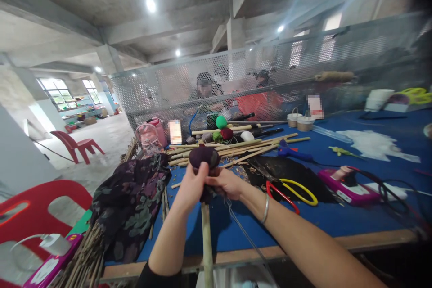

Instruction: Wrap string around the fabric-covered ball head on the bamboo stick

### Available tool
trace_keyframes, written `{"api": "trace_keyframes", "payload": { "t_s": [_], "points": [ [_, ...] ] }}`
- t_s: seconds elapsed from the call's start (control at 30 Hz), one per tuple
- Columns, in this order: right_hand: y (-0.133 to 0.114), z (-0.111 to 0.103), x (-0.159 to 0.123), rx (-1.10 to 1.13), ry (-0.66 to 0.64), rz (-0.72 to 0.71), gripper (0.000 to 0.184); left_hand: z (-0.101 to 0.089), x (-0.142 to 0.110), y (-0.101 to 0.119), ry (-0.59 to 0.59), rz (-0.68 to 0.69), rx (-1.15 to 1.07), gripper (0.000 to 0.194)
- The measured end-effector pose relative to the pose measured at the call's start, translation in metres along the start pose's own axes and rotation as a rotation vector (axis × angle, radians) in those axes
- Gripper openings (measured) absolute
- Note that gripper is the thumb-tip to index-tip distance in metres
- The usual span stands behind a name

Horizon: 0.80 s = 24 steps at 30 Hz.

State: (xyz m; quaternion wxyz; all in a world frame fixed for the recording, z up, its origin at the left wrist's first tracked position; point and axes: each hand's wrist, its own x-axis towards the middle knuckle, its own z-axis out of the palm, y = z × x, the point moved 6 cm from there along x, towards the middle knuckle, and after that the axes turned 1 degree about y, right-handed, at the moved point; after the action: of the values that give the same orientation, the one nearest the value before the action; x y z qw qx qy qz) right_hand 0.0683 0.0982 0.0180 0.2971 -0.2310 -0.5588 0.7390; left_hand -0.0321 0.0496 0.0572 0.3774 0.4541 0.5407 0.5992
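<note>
A ball wrapped in dark purple cloth (201,156) tops a pale wooden stick (207,238) that points down toward me. My left hand (195,185) is closed around the cloth just under the ball, thumb pressed against it. From the right, my right hand (227,182) pinches the gathered cloth at the same neck; its fingertips are partly hidden. A thin grey wire (245,229) trails from below my right hand to the table's front edge. Beyond the ball lie several wooden sticks (243,146) and small balls, among them a green ball (221,121).
Scissors (286,191) with red and yellow handles lie right, near a blue glue gun (293,152) and a purple power strip (351,186). Camouflage cloth (133,207) drapes over the left edge beside a red chair (40,207). Behind a perforated metal screen (162,85), two people sit.
</note>
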Motion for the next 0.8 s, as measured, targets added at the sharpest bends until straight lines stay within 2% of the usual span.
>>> {"api": "trace_keyframes", "payload": {
  "t_s": [0.03,0.1,0.23,0.33,0.47,0.63,0.73,0.8],
  "points": [
    [0.003,-0.001,0.002,-0.03,0.025,0.005,0.036,0.009,0.001,0.002,-0.026,0.062,0.097,0.047],
    [0.008,-0.003,0.004,-0.062,0.059,0.014,0.036,0.021,-0.001,-0.004,-0.029,0.091,0.244,0.043],
    [0.013,-0.008,0.006,-0.061,0.062,0.065,0.033,0.03,-0.009,-0.032,-0.137,-0.06,0.268,0.043],
    [0.011,-0.01,0.005,-0.045,0.073,0.079,0.032,0.026,-0.016,-0.039,-0.152,-0.104,0.217,0.044],
    [0.008,-0.009,0.003,-0.07,0.085,0.051,0.031,0.03,-0.025,-0.047,-0.115,-0.19,0.022,0.04],
    [0.007,-0.004,0.005,-0.145,0.078,0.043,0.032,0.033,-0.034,-0.058,0.019,-0.237,-0.151,0.039],
    [0.001,0.0,-0.001,-0.194,0.078,-0.013,0.037,0.025,-0.038,-0.057,-0.011,-0.283,-0.341,0.042],
    [-0.005,0.001,-0.017,-0.266,0.114,-0.049,0.04,0.016,-0.043,-0.053,-0.069,-0.367,-0.534,0.043]
  ]
}}
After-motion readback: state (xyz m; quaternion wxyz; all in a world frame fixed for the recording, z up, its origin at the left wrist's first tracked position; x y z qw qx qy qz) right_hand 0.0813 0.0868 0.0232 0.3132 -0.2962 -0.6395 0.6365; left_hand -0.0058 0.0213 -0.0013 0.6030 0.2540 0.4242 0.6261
